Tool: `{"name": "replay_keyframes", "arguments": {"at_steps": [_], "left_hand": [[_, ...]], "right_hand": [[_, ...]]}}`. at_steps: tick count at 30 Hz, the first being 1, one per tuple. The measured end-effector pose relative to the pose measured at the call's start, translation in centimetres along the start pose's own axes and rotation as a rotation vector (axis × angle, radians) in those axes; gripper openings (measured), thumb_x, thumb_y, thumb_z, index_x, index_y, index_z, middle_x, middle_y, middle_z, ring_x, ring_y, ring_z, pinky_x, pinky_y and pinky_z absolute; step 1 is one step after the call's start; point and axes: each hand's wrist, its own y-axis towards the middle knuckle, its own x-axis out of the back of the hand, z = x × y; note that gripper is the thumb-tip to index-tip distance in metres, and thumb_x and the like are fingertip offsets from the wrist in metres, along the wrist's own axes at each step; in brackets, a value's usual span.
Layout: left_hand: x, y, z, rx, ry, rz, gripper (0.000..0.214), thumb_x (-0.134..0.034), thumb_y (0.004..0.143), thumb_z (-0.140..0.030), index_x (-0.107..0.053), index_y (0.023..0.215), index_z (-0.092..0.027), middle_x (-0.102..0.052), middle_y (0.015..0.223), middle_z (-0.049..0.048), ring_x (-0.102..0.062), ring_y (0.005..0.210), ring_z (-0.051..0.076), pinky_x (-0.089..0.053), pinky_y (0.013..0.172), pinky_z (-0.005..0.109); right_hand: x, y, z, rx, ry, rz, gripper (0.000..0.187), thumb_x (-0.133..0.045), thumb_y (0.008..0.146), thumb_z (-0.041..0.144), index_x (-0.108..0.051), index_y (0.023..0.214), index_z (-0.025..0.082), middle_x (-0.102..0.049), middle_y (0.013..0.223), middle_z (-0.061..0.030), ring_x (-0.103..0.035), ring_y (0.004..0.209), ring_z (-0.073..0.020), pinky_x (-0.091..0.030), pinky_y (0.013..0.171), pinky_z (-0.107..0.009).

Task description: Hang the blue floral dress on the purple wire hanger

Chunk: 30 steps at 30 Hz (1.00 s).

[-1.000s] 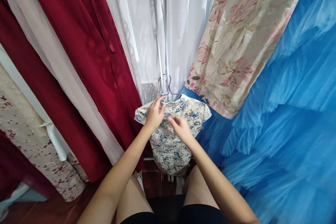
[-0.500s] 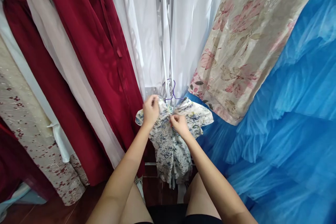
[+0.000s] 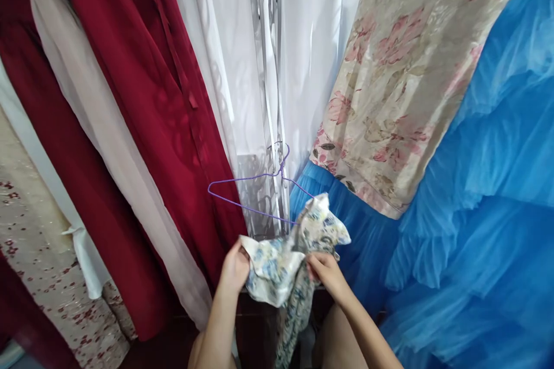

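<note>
Head view: left hand (image 3: 235, 268) and right hand (image 3: 328, 278) in pinches on crumpled floral garment (image 3: 277, 274), partly on thin purple hanger (image 3: 259, 175).

Floral top (image 3: 272, 270), wht w/ blue, bunched; one shoulder on purple hanger (image 3: 255, 176), other side off, below.

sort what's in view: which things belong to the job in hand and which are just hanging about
In the job:
- small garment, in left hand and right hand
- purple hanger

Just hanging about:
- red cloth
- white cloth
- pink-flowered cloth
- blue ruffles
</note>
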Motion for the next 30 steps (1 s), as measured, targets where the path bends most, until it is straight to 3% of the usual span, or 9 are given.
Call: {"name": "replay_keyframes", "arguments": {"at_steps": [3,6,8,11,16,20,23,26,30], "left_hand": [[-0.2,-2.4,2.7,0.133,-0.017,0.214,0.015,-0.075,0.079,-0.023,-0.065,0.085,-0.015,-0.064,0.084,0.0037,-0.061,0.076,0.015,-0.050,0.073,0.025],[-1.7,-5.5,4.6,0.149,0.093,0.493,0.024,-0.075,0.082,-0.037,-0.064,0.084,-0.016,-0.056,0.079,0.0004,-0.052,0.070,0.011,-0.043,0.066,0.021],[-3.2,-7.7,5.8,0.108,0.225,0.622,0.026,-0.069,0.088,-0.042,-0.063,0.082,-0.016,-0.051,0.075,0.0001,-0.047,0.067,0.011,-0.040,0.064,0.022],[-5.4,-10.7,6.9,-0.002,0.433,0.799,0.032,-0.061,0.092,-0.047,-0.066,0.082,-0.017,-0.055,0.080,0.0037,-0.052,0.076,0.016,-0.042,0.072,0.026],[-6.7,-12.1,5.2,-0.129,0.708,0.980,0.032,-0.054,0.096,-0.044,-0.071,0.090,-0.018,-0.063,0.105,0.0117,-0.059,0.103,0.025,-0.043,0.095,0.035],[-3.5,-11.0,4.3,0.005,0.881,0.958,0.048,-0.061,0.091,-0.048,-0.057,0.133,-0.026,-0.047,0.146,0.0128,-0.042,0.136,0.030,-0.029,0.114,0.042],[0.5,-11.1,5.9,0.269,0.917,1.012,0.079,-0.065,0.083,-0.062,-0.040,0.150,-0.028,-0.050,0.146,0.0110,-0.040,0.139,0.032,-0.026,0.116,0.045],[3.7,-11.8,8.3,0.385,0.964,0.985,0.071,-0.064,0.076,-0.073,-0.063,0.130,-0.027,-0.067,0.120,0.0086,-0.056,0.122,0.035,-0.037,0.108,0.046],[5.9,-11.6,10.2,0.262,1.117,0.850,0.051,-0.080,0.065,-0.061,-0.076,0.102,-0.026,-0.070,0.100,0.0060,-0.060,0.103,0.034,-0.042,0.099,0.044]], "right_hand": [[2.3,-4.1,-3.7,-0.188,-0.018,-0.048,0.053,-0.050,0.082,0.066,-0.054,0.054,0.022,-0.055,0.044,-0.0012,-0.045,0.040,-0.0162,-0.035,0.048,-0.030],[3.2,-8.1,-5.0,-0.190,-0.081,-0.044,0.041,-0.062,0.077,0.060,-0.063,0.065,0.021,-0.064,0.059,-0.0033,-0.062,0.059,-0.0240,-0.046,0.059,-0.034],[2.5,-10.1,-4.2,-0.132,-0.123,-0.073,0.034,-0.073,0.069,0.053,-0.069,0.084,0.023,-0.071,0.080,-0.0050,-0.067,0.079,-0.0291,-0.051,0.070,-0.038],[0.1,-11.1,-1.6,-0.044,-0.167,-0.092,0.051,-0.082,0.056,0.044,-0.070,0.103,0.027,-0.071,0.100,-0.0070,-0.066,0.098,-0.0345,-0.053,0.084,-0.043],[-2.7,-10.2,1.7,-0.097,-0.057,-0.135,0.033,-0.059,0.075,0.049,-0.070,0.093,0.024,-0.069,0.090,-0.0098,-0.064,0.090,-0.0329,-0.054,0.079,-0.041],[-1.4,-10.5,3.0,-0.154,-0.065,0.055,0.034,-0.062,0.074,0.046,-0.074,0.097,0.024,-0.067,0.088,-0.0075,-0.060,0.094,-0.0322,-0.053,0.084,-0.039],[0.4,-11.5,3.8,-0.146,-0.111,0.137,0.026,-0.073,0.069,0.042,-0.076,0.091,0.030,-0.067,0.092,-0.0044,-0.059,0.099,-0.0325,-0.052,0.086,-0.040],[2.6,-12.4,4.3,-0.154,-0.104,0.179,0.020,-0.079,0.064,0.042,-0.076,0.080,0.029,-0.066,0.092,-0.0037,-0.061,0.095,-0.0313,-0.053,0.083,-0.039],[5.8,-12.9,4.4,-0.233,-0.026,0.249,0.036,-0.080,0.065,0.042,-0.073,0.093,0.021,-0.067,0.088,-0.0062,-0.062,0.083,-0.0268,-0.053,0.075,-0.037]]}}
